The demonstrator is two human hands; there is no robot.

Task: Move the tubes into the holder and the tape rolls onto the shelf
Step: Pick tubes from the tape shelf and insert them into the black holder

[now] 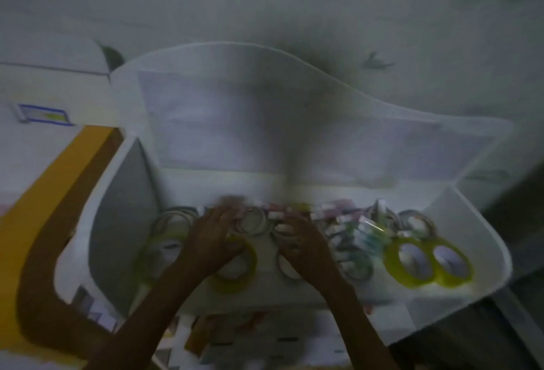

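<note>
On the shelf: white plastic shelf (485,240) with a tall curved back wall, and the whole shot is dim and motion-blurred
Tape rolls: loads of them lying flat on the shelf floor; two yellow-green tape rolls (426,260) sit side by side, touching, near the right end, another yellow roll (250,269) is just under the left hand, and thin pale rings (173,222) sit toward the left end
Tubes: small tubes (365,222), white with pinkish and teal bits, piled in among the rolls right of centre; too smeared to count
Left hand: left hand (212,240) reaches in palm down over the rolls, fingers stretched forward and touching the pile; can't tell if it's actually got hold of anything
Right hand: right hand (303,240) just beside it, fingers bent down onto the heap of rolls and tubes; grip can't be made out either
Labels/writing: a blue-bordered label (44,113) on the white box (53,75) at far left, text unreadable; nothing legible on the tubes or rolls
Surface: lower level under the shelf holds blurry paper scraps (223,337); yellow and brown band (59,193) to the left
Room: grey-white wall (265,2) behind, with dark smudges
</note>
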